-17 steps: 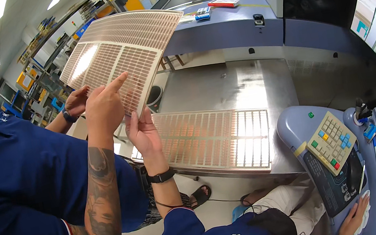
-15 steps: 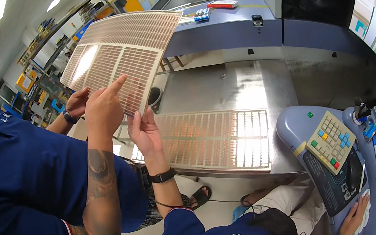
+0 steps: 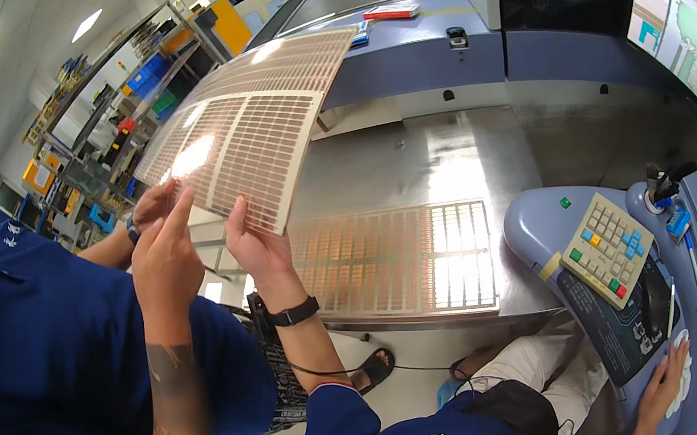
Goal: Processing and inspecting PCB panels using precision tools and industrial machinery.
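A large thin panel (image 3: 265, 139) with a copper-coloured grid is held up, tilted, at the upper middle. My left hand (image 3: 258, 244) is closed on its lower corner, thumb up along the near face. A co-worker in a navy shirt grips its left edge with one hand (image 3: 152, 205); their other hand (image 3: 165, 259) has a finger raised close to the panel. A second, similar panel (image 3: 394, 265) lies flat on the metal table. At the lower right, my right hand (image 3: 663, 386) rests with fingers stretched out over a white object (image 3: 683, 382), mostly covered.
A metal table (image 3: 502, 162) adjoins the blue-grey machine (image 3: 406, 67). A console at right carries a beige keypad (image 3: 608, 251) on a black pad (image 3: 617, 338). A screen (image 3: 696, 44) stands at far right. A thin cable (image 3: 422, 370) hangs near my left arm.
The co-worker's pointing finger has drawn back down and left, off the panel's middle. The held panel has shifted slightly and turned. My right hand stays by the console.
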{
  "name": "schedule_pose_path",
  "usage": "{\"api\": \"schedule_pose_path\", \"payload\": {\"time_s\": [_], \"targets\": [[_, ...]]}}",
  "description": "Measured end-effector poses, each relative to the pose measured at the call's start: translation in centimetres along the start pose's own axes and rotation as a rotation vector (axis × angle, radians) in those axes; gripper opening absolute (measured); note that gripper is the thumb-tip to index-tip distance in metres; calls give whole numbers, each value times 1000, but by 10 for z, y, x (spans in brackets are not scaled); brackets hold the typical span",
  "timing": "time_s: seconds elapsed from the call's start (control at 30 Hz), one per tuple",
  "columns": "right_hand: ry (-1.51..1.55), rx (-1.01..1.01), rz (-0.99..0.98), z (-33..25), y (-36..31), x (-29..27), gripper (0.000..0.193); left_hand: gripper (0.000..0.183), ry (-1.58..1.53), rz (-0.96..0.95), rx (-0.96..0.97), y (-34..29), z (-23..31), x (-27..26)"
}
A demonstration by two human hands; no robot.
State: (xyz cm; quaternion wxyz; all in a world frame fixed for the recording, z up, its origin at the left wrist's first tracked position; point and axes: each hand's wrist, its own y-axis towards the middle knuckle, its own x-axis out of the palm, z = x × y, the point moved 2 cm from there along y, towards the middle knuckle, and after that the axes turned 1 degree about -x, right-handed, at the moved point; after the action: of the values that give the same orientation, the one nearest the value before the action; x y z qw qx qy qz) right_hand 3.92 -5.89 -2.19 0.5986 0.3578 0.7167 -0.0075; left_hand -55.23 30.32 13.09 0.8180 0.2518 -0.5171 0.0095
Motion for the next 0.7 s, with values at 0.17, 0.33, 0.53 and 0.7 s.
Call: {"api": "schedule_pose_path", "payload": {"time_s": [0.17,0.33,0.53,0.7], "targets": [[103,-5,101,-28,0,-20,34,42,112,-91,126,-46,-17,39],[469,-189,54,-124,10,-50,32,55,398,-33,-40,-117,-88,75],[1674,-104,-266,-238,50,-50,70,52,390,-335,-399,-205,-127,92],[1954,351,57,-215,39,-38,49,73,515,-769,-853,-251,-156,76]]}}
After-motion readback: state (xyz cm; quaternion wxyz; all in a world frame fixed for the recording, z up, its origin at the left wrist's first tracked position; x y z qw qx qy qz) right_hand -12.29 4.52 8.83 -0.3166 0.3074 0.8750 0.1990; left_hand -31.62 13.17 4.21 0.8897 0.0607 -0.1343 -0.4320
